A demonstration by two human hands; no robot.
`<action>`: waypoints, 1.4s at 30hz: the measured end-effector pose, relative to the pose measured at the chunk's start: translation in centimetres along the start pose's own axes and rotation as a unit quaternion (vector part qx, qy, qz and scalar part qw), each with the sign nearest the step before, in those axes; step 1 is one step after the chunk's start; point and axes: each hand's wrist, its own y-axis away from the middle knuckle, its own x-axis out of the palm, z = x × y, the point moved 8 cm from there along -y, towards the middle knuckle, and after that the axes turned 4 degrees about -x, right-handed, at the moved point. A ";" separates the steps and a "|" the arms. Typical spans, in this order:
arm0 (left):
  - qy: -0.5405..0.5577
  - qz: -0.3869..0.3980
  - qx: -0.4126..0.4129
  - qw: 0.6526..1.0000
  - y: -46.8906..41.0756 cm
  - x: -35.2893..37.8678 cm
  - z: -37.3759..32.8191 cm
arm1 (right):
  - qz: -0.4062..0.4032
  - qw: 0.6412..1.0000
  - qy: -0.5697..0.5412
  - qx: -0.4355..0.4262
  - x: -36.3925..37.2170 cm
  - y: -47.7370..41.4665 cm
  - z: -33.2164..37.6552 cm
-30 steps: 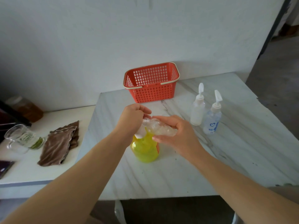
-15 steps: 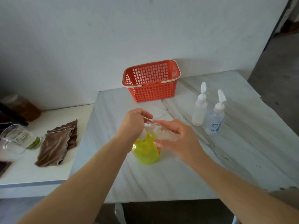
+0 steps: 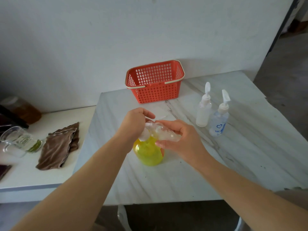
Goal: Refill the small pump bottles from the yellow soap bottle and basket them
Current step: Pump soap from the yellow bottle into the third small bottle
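Count: three small bottles, one yellow, one basket [image 3: 155, 90].
Standing pair: white pump bottle [image 3: 203, 112] just beside heart-marked pump bottle [image 3: 218, 121], right of the hands.
Right hand [image 3: 182, 140]: grips the tilted clear bottle [image 3: 165, 133].
Left hand [image 3: 135, 122]: curled round its white cap [image 3: 144, 136].
Yellow soap bottle [image 3: 148, 153]: upright on the table [image 3: 183, 177], beneath both hands.

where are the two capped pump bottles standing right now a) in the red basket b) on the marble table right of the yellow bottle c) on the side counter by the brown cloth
b: the white pump bottle and the blue-heart pump bottle stand side by side on the marble table, outside the red basket.
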 end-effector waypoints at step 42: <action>-0.092 0.031 0.012 0.995 0.3 0.8 -1.0 | -0.001 1.000 0.005 -0.010 -0.5 0.0 0.4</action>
